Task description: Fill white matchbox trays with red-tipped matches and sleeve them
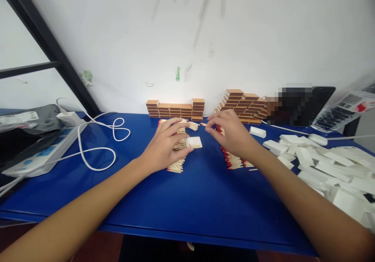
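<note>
My left hand [169,144] grips a small white matchbox tray [194,142] with its thumb and fingers; some pale matchsticks show along the tray's near edge. Under and beyond that hand lies a pile of red-tipped matches [175,166], partly hidden. Level with it, to the right, my right hand [230,131] has thumb and forefinger drawn together at a few matches [203,124]. Beneath my right hand a second heap of matches [233,160] spreads on the table, red heads mostly toward the left.
Stacked brown matchbox sleeves [175,109] stand along the wall, with a taller stack [241,105] farther right. Many white trays [319,164] lie heaped on the blue table [199,203] at right. A power strip [43,152] and looped white cable [98,170] occupy the left.
</note>
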Demonstrator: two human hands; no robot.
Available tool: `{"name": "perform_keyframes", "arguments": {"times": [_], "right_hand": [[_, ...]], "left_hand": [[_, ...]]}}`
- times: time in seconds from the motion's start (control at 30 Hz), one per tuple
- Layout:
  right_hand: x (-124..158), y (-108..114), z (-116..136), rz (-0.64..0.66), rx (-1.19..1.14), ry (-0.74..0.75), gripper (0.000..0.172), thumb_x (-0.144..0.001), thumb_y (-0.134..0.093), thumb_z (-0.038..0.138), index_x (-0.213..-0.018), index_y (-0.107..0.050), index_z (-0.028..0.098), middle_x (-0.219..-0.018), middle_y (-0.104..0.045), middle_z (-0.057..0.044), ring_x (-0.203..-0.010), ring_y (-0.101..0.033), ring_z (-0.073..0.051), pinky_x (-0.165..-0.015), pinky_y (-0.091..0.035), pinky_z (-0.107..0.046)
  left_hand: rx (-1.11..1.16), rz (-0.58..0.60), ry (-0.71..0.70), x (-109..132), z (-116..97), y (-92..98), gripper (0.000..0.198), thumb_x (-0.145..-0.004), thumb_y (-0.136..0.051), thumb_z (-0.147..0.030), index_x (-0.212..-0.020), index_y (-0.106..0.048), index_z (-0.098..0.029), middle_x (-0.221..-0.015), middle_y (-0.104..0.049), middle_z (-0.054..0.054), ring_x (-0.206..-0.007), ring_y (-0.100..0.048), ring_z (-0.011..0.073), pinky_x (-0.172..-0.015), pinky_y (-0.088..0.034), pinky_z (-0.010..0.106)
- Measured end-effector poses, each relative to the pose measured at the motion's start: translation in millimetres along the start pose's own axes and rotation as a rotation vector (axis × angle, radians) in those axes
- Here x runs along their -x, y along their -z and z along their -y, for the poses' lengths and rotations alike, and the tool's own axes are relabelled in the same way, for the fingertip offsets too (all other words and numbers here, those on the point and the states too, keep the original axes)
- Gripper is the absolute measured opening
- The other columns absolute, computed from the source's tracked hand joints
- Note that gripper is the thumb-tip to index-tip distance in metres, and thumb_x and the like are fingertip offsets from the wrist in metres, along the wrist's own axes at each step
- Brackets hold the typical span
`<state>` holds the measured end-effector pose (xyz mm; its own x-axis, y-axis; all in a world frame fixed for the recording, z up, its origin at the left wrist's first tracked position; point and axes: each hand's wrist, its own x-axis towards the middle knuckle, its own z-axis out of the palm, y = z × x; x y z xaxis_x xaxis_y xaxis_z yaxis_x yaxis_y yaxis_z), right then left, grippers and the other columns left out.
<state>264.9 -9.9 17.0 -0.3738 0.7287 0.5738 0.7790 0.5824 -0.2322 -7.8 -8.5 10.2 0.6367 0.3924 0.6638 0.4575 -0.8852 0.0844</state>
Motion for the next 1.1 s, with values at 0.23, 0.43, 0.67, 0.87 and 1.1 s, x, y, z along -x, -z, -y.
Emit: {"name": "perform_keyframes", "arguments": {"times": [0.23,0.43,0.67,0.87,1.1], "right_hand": [[-2.1,-13.0,-47.2,0.059,0.2,-0.178,0.027,-0.098,-0.053,0.03,-0.106,-0.078,0.023,-0.12,-0.071,-0.016,-0.12,-0.05,-0.038,-0.092,-0.042,-0.054],[-10.9,-40.0,-54.2,0.135,0.233,-0.188,0.024,-0.097,-0.057,0.032,-0.108,-0.076,0.022,-0.123,-0.069,-0.016,-0.12,-0.049,-0.037,-0.091,-0.044,-0.053],[-11.1,-34.9,-61.9,0.178,0.205,-0.204,0.013,-0.094,-0.063,0.029,-0.089,-0.073,0.022,-0.116,-0.07,-0.014,-0.117,-0.051,-0.036,-0.091,-0.043,-0.049],[-4.7,-30.0,-59.8,0.241,0.189,-0.168,0.015,-0.093,-0.065,0.031,-0.084,-0.073,0.023,-0.119,-0.071,-0.013,-0.116,-0.053,-0.035,-0.092,-0.042,-0.049],[-0.6,-24.9,-45.6,0.314,0.146,-0.175,0.011,-0.092,-0.065,0.031,-0.088,-0.073,0.023,-0.118,-0.07,-0.011,-0.116,-0.053,-0.034,-0.092,-0.044,-0.048]], "left_hand": [[0.032,-0.018,0.018,-0.1,-4.1,-2.1,0.024,-0.093,-0.077,-0.033,-0.114,-0.074,-0.021,-0.141,-0.066,0.01,-0.142,-0.051,0.0333,-0.115,-0.045,0.059],[0.039,-0.008,0.038,0.2,-4.4,-2.5,0.025,-0.092,-0.077,-0.033,-0.114,-0.075,-0.022,-0.138,-0.068,0.011,-0.142,-0.05,0.0351,-0.115,-0.044,0.06],[0.037,-0.015,0.02,0.3,-4.7,-2.2,0.023,-0.093,-0.076,-0.034,-0.112,-0.075,-0.021,-0.139,-0.067,0.012,-0.142,-0.051,0.0344,-0.116,-0.043,0.06],[0.04,-0.021,0.034,0.2,-4.1,-1.4,0.023,-0.092,-0.077,-0.034,-0.111,-0.075,-0.021,-0.139,-0.068,0.012,-0.142,-0.051,0.0349,-0.114,-0.045,0.06],[0.026,-0.007,0.021,1.7,-3.2,-3.9,0.024,-0.093,-0.076,-0.036,-0.11,-0.075,-0.02,-0.137,-0.068,0.012,-0.141,-0.052,0.0346,-0.115,-0.045,0.059]]}}
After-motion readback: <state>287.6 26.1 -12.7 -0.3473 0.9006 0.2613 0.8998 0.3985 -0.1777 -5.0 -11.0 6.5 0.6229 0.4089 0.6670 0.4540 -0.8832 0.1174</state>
